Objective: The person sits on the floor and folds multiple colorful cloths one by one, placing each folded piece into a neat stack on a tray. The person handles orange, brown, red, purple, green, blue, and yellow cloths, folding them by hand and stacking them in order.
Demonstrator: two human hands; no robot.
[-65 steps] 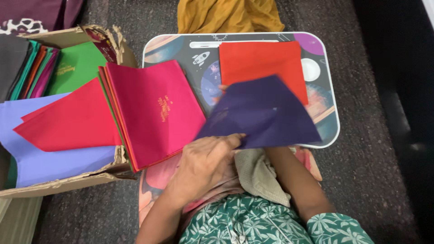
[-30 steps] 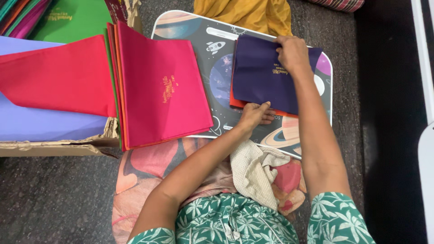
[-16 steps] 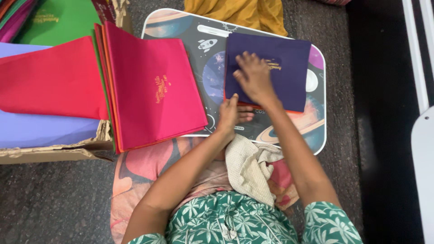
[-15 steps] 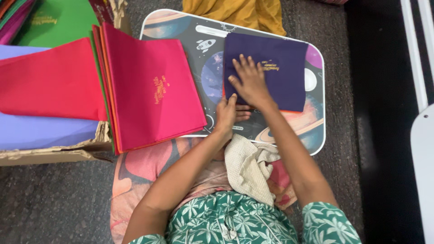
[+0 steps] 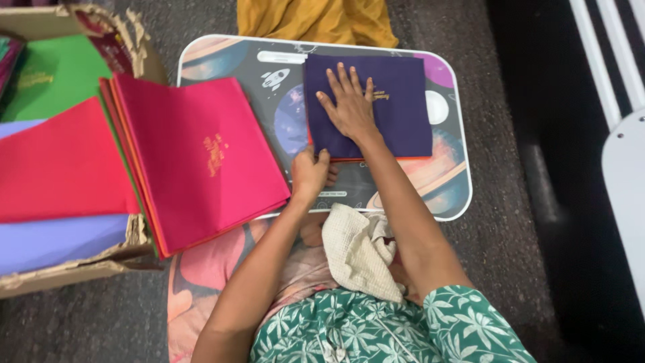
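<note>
A folded dark purple cloth [image 5: 403, 107] lies on top of a red-orange one, whose edge [image 5: 376, 159] shows at the near side, on a small lap table [image 5: 443, 202] printed with planets and a rocket. My right hand [image 5: 348, 106] lies flat on the purple cloth with its fingers spread. My left hand [image 5: 310, 176] rests on the table at the cloth's near left corner, fingers curled, thumb against the edge; I cannot tell whether it pinches the cloth.
A stack of folded cloths with a pink one [image 5: 201, 158] on top overhangs the table's left side from a torn cardboard box [image 5: 74, 269]. Red [image 5: 60, 168], lilac [image 5: 54, 242] and green [image 5: 47, 77] cloths lie in the box. A beige rag [image 5: 359, 252] is on my lap; yellow fabric [image 5: 316, 20] lies beyond the table.
My right hand brought the purple cloth onto the red-orange one, let go of its far corner and now presses flat on it. My left hand stays at the near left corner.
</note>
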